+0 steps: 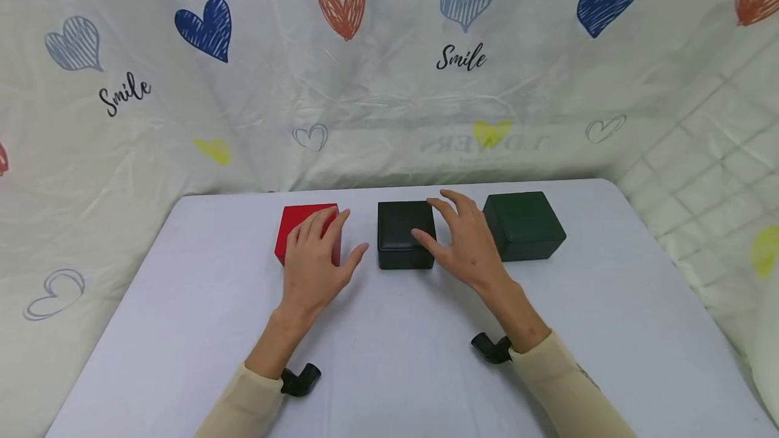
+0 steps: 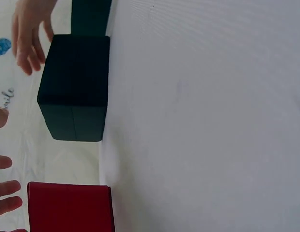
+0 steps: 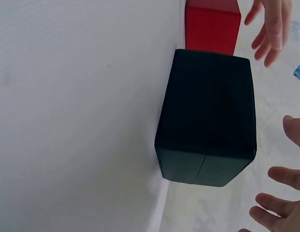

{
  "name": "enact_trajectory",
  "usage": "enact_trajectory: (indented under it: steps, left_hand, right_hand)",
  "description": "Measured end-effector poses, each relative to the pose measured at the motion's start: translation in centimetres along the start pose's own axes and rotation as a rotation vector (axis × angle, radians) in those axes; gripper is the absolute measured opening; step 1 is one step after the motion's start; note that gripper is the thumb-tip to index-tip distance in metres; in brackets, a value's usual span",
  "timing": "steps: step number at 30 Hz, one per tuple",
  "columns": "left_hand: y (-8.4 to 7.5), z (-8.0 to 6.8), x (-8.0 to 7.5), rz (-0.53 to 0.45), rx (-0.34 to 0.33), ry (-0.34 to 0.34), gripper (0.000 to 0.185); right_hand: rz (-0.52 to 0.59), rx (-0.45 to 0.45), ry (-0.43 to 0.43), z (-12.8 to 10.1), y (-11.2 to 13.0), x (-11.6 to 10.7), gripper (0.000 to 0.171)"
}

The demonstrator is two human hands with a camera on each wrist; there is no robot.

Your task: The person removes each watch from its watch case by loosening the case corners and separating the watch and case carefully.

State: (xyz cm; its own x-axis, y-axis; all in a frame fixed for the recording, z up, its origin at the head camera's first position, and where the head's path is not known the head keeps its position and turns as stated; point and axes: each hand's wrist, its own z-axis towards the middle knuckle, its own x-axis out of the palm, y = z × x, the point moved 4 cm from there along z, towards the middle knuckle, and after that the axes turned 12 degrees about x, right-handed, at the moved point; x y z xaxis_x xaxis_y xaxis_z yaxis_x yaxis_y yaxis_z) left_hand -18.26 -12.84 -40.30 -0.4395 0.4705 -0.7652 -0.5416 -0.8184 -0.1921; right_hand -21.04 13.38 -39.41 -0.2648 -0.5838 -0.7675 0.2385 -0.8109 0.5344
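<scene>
Three closed boxes stand in a row on the white table point(image 1: 395, 357): a red box point(image 1: 298, 222), a black box point(image 1: 402, 235) and a dark green box point(image 1: 525, 225). My left hand point(image 1: 331, 238) is spread over the red box's near right side, fingers straight and thumb pointing toward the black box; contact is unclear. My right hand point(image 1: 444, 228) hovers between the black and green boxes, fingers spread, thumb over the black box's lid. The left wrist view shows the black box point(image 2: 75, 87), the red box point(image 2: 67, 208) and my left fingertips point(image 2: 5, 203). The right wrist view shows the black box point(image 3: 205, 121) close up.
A white sheet printed with hearts and "Smile" point(image 1: 460, 58) hangs behind and beside the table. Bare table surface lies in front of the boxes and along both sides. A black camera mount point(image 1: 301, 380) sits at each wrist.
</scene>
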Motion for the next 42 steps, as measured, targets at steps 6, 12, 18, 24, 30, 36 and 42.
enact_trajectory:
  steps: [6, 12, 18, 24, 30, 36, 42]
  left_hand:
    - [0.6, -0.3, -0.2, -0.046, -0.036, -0.023, 0.071]
    - [1.2, -0.6, -0.5, -0.076, -0.060, -0.063, 0.066]
    - [1.9, -1.1, -1.1, -0.093, -0.086, -0.110, 0.061]
    - [2.8, -1.8, -1.6, -0.111, -0.113, -0.127, 0.054]
    - [3.6, -2.4, -1.9, -0.132, -0.139, -0.136, 0.053]
    - [4.3, -2.8, -2.4, -0.135, -0.167, -0.140, 0.054]
    - [4.9, -3.2, -2.7, -0.137, -0.199, -0.132, 0.056]
  right_hand:
    - [0.031, -0.031, 0.019, 0.2, 0.8, 0.3, 0.058]
    - [0.071, -0.025, 0.034, 0.2, 1.5, 0.8, 0.053]
    - [0.129, -0.026, 0.041, 0.2, 2.1, 1.2, 0.049]
    - [0.167, -0.043, 0.049, 0.1, 2.9, 1.6, 0.046]
    - [0.221, -0.036, 0.084, 0.1, 3.7, 2.0, 0.045]
    - [0.264, -0.037, 0.109, 0.1, 4.4, 2.3, 0.044]
    - [0.272, -0.035, 0.136, 0.1, 5.3, 2.7, 0.044]
